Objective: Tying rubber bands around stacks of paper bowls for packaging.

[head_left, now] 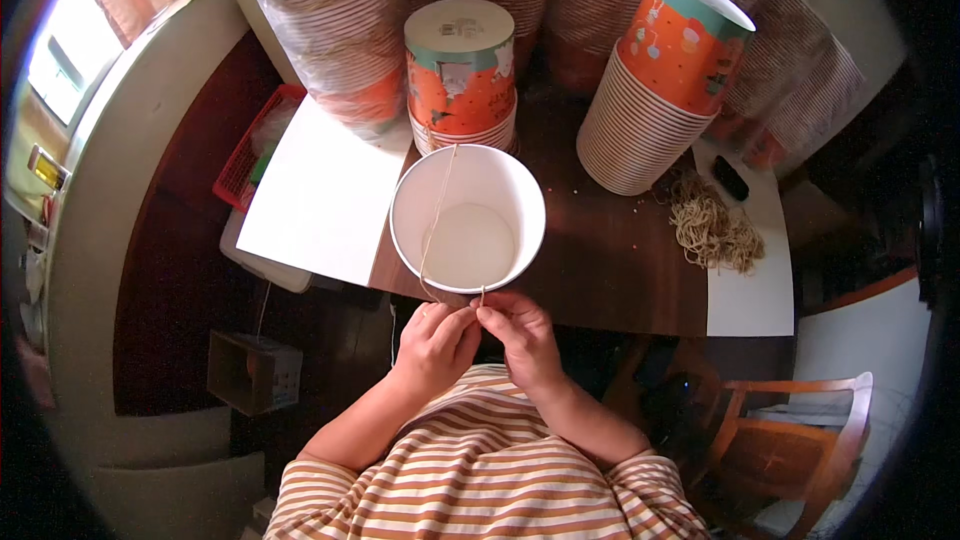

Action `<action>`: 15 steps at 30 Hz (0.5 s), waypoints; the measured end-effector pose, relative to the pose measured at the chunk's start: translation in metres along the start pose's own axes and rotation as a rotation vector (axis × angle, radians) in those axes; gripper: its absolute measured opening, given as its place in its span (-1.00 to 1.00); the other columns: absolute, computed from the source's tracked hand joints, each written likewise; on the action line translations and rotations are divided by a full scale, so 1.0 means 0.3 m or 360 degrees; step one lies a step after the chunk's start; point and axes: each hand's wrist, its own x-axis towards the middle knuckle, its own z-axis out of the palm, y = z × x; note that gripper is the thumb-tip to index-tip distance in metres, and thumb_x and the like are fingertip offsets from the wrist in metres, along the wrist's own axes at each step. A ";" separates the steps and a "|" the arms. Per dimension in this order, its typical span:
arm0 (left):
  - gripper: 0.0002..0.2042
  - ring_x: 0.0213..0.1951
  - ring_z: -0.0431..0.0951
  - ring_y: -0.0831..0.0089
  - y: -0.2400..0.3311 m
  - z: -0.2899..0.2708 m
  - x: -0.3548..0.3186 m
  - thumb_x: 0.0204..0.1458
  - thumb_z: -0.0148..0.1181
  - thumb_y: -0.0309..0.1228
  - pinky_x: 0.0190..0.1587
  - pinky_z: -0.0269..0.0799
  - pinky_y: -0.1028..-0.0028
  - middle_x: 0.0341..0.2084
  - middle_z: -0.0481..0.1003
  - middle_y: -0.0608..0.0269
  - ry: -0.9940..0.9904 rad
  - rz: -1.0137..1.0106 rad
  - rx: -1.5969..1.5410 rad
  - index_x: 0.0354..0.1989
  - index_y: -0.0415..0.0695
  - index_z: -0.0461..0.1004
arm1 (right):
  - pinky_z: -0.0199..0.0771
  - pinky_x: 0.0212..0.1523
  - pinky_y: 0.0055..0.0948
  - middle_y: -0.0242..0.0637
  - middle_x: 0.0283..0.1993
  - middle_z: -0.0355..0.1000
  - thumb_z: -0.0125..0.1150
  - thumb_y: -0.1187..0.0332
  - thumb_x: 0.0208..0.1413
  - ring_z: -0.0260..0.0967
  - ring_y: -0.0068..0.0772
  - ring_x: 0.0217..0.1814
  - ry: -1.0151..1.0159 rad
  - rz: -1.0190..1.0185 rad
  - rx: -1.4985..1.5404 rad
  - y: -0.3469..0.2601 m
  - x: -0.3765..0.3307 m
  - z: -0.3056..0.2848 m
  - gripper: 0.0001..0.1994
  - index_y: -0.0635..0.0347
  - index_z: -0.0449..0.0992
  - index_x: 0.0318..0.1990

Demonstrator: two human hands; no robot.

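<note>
A large white paper bucket (515, 190) stands at the table's near edge, its open mouth facing me. A thin tan string (438, 208) crosses the mouth from the far rim to the near left rim, and a short bit of it shows over the near rim. Just below that rim my left hand (436, 342) and my right hand (524, 338) meet, fingertips pinched together on the string. The exact spot where the fingertips close on it is partly hidden by the fingers.
Behind the bucket stand orange and green paper buckets (460, 90) upside down. A tall nested stack (645, 125) leans at the right, near a bundle of tan strings (712, 225) and a black object (730, 178). Plastic-wrapped stacks (325, 20) line the back. A wooden chair (780, 440) is at lower right.
</note>
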 end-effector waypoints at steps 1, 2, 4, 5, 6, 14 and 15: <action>-0.80 -0.51 0.43 0.27 0.003 0.000 0.000 -0.23 0.19 -0.62 -0.40 0.36 0.37 -0.55 0.43 0.20 -0.0002 0.0005 0.0001 -0.34 -0.20 0.44 | 0.33 -0.08 -0.59 -0.35 -0.25 0.47 0.09 0.47 0.09 0.36 -0.62 -0.18 -0.0012 -0.0031 0.0023 0.005 0.001 -0.001 -0.87 0.25 0.49 -0.22; -0.80 -0.51 0.43 0.26 0.002 -0.002 -0.002 -0.22 0.18 -0.62 -0.39 0.36 0.38 -0.55 0.43 0.20 -0.0003 -0.0006 -0.0002 -0.34 -0.20 0.44 | 0.33 -0.08 -0.59 -0.35 -0.25 0.47 0.09 0.47 0.09 0.36 -0.62 -0.18 -0.0013 -0.0029 0.0021 0.006 0.003 0.004 -0.87 0.25 0.49 -0.22; -0.80 -0.51 0.43 0.26 -0.001 -0.005 -0.003 -0.22 0.18 -0.62 -0.39 0.36 0.38 -0.54 0.43 0.20 -0.0002 -0.0020 -0.0004 -0.35 -0.20 0.45 | 0.33 -0.14 -0.60 -0.37 -0.28 0.48 0.10 0.47 0.07 0.35 -0.64 -0.24 0.0016 -0.0014 0.0037 0.003 0.005 0.013 -0.87 0.24 0.50 -0.23; -0.80 -0.51 0.43 0.25 -0.002 -0.006 -0.004 -0.23 0.18 -0.62 -0.39 0.36 0.39 -0.55 0.42 0.20 0.0011 -0.0010 -0.0020 -0.35 -0.21 0.45 | 0.33 -0.14 -0.60 -0.37 -0.28 0.48 0.10 0.47 0.07 0.35 -0.64 -0.24 0.0016 -0.0013 0.0035 0.003 0.004 0.016 -0.87 0.24 0.50 -0.23; -0.79 -0.51 0.43 0.25 -0.003 -0.007 -0.004 -0.24 0.18 -0.62 -0.40 0.36 0.39 -0.55 0.42 0.19 0.0023 0.0001 -0.0037 -0.35 -0.22 0.45 | 0.33 -0.17 -0.61 -0.38 -0.30 0.48 0.11 0.47 0.06 0.34 -0.65 -0.27 0.0044 -0.0010 0.0033 0.002 0.002 0.018 -0.87 0.24 0.51 -0.24; -0.79 -0.58 0.37 0.30 -0.015 -0.012 0.000 -0.34 0.19 -0.64 -0.48 0.32 0.40 -0.62 0.36 0.24 0.0044 0.0146 -0.0087 -0.43 -0.22 0.45 | 0.31 -0.10 -0.58 -0.38 -0.27 0.47 0.11 0.40 0.09 0.34 -0.62 -0.22 0.0152 0.0069 -0.0084 -0.008 0.006 0.039 -0.86 0.25 0.50 -0.25; -0.80 -0.60 0.35 0.32 -0.016 -0.012 -0.002 -0.35 0.20 -0.64 -0.50 0.30 0.41 -0.65 0.33 0.25 0.0026 0.0167 -0.0092 -0.45 -0.22 0.45 | 0.29 -0.20 -0.62 -0.41 -0.33 0.46 0.13 0.41 0.06 0.31 -0.66 -0.30 0.0194 0.0006 -0.0047 -0.021 0.012 0.054 -0.89 0.23 0.51 -0.29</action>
